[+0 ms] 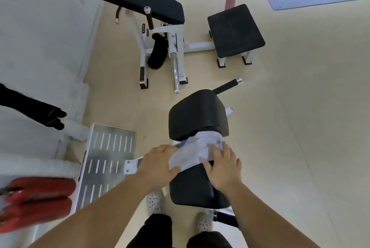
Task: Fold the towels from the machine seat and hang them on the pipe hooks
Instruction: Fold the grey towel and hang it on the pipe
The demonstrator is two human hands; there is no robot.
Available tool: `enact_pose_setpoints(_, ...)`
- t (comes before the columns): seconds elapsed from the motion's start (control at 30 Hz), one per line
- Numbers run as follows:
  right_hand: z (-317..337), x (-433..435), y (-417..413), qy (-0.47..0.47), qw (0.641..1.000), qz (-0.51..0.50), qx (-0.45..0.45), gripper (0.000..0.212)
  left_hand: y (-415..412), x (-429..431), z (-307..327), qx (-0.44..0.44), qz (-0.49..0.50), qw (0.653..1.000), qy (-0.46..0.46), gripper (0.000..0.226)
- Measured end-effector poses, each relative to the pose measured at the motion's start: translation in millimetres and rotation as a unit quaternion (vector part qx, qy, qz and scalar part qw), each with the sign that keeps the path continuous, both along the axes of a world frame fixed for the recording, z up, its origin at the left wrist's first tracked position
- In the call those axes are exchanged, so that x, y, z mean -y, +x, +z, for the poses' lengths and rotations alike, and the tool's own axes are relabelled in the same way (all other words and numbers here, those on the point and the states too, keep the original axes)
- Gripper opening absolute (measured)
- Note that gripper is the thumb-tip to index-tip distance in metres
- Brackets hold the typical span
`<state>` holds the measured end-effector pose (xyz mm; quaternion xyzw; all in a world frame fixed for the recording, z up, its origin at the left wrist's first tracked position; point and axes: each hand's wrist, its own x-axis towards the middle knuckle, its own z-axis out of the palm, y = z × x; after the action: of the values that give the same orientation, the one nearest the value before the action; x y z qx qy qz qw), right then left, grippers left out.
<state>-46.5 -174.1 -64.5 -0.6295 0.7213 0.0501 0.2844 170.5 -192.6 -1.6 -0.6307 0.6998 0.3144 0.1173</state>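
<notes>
Left hand (158, 165) and right hand (224, 167), fingers straight, press a white towel (190, 153) across the black seat's (192, 187) far edge; open floor (300, 137) right.

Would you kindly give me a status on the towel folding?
Left hand and right hand flat, pressing pale crumpled cloth towel. Towel on black padded machine seat, not yet hung. Nothing blocking.

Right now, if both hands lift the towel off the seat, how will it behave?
Probably floppy: the towel lies creased and bunched on the seat, so it should sag. Likely light: the left hand and right hand press it with flat fingers.
</notes>
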Motion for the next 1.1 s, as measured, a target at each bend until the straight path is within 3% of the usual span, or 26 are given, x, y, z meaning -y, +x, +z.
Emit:
enact_pose_setpoints(0.13,-38,-7,9,0.020,0.998,-0.065,0.002,0.064,-13,20,-27,-0.041,-0.011,0.998,0.043,0.065)
enact_pose_setpoints(0.23,-56,-11,22,-0.026,0.994,-0.107,0.003,0.061,-15,38,-59,-0.058,-0.004,0.995,0.084,0.065)
enact_pose_setpoints(0.33,-69,-15,27,-0.098,0.985,-0.144,0.005,0.059,-22,58,-87,-0.100,0.026,0.988,0.117,0.058)
enact_pose_setpoints(0.5,-77,-14,26,-0.092,0.983,-0.159,-0.004,0.062,-41,88,-121,-0.167,0.124,0.970,0.124,0.046)
enact_pose_setpoints(0.67,-80,-15,25,-0.104,0.980,-0.169,0.014,0.063,-59,96,-145,-0.203,0.225,0.948,0.093,0.038)
enact_pose_setpoints(0.83,-81,-17,24,-0.119,0.978,-0.168,0.017,0.064,-69,103,-155,-0.212,0.204,0.955,0.029,0.015)
enact_pose_setpoints(0.93,-83,-16,23,-0.131,0.977,-0.166,0.017,0.064,-68,106,-157,-0.178,0.171,0.969,-0.029,0.018)
enact_pose_setpoints(1.1,-87,-18,23,-0.147,0.976,-0.161,0.016,0.062,-63,97,-129,-0.194,0.129,0.968,-0.095,0.008)
